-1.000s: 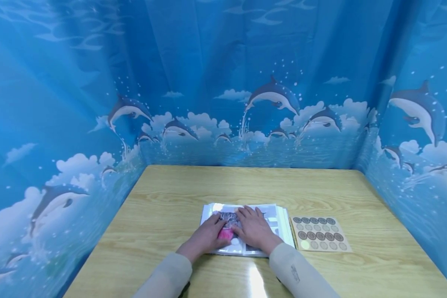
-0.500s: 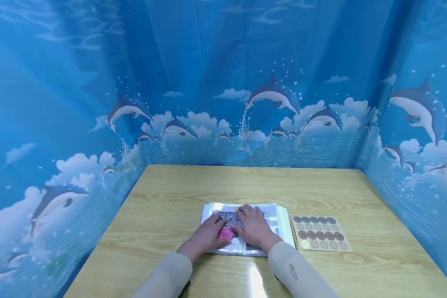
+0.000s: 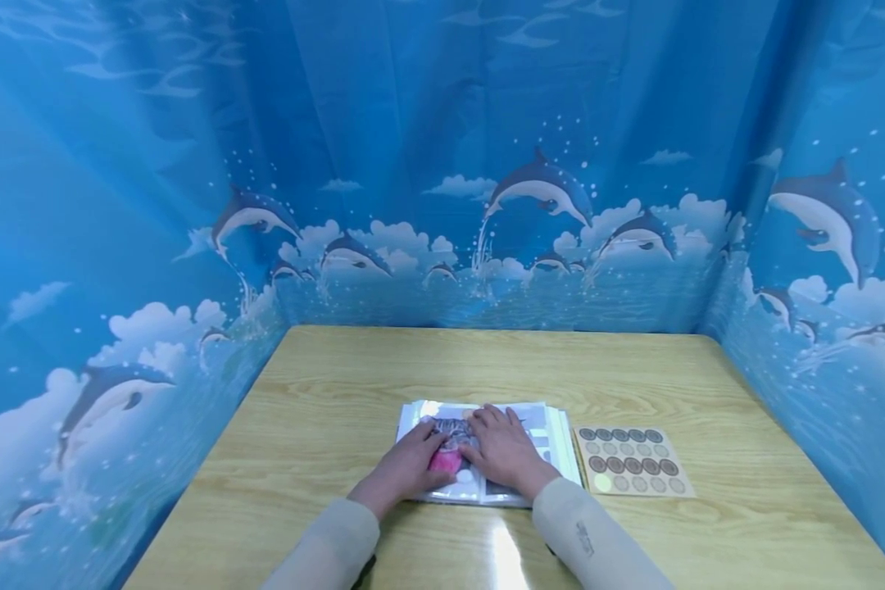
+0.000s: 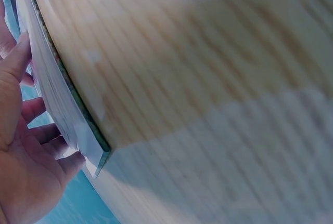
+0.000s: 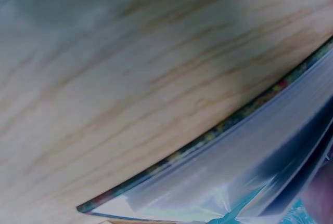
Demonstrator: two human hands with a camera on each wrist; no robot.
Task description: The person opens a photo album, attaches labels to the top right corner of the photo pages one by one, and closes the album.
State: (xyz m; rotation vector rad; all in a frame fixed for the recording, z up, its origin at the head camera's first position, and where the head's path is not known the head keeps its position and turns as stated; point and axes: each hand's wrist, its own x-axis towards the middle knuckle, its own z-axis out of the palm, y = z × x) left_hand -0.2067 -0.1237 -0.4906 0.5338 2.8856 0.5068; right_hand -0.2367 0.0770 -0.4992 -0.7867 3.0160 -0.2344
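An album (image 3: 565, 451) with clear, glossy page sleeves lies open on the wooden table. A picture with a grey striped part and a pink part (image 3: 446, 461) shows on its left page, between the hands. My left hand (image 3: 411, 464) rests over that page with fingers spread. Near the middle fold and the right page lies my right hand (image 3: 505, 449), fingers extended and flat. In the left wrist view, the fingers of the left hand (image 4: 31, 151) touch the stacked pages above a patterned cover. The right wrist view shows the album's page edges (image 5: 223, 167); most of that hand is outside it.
A pale sheet with rows of dark and light round stickers (image 3: 634, 464) lies right of the album. Blue dolphin-print curtains (image 3: 428, 270) surround the back and sides of the wooden table (image 3: 324, 393). A bright light reflection falls on the tabletop in front of the album.
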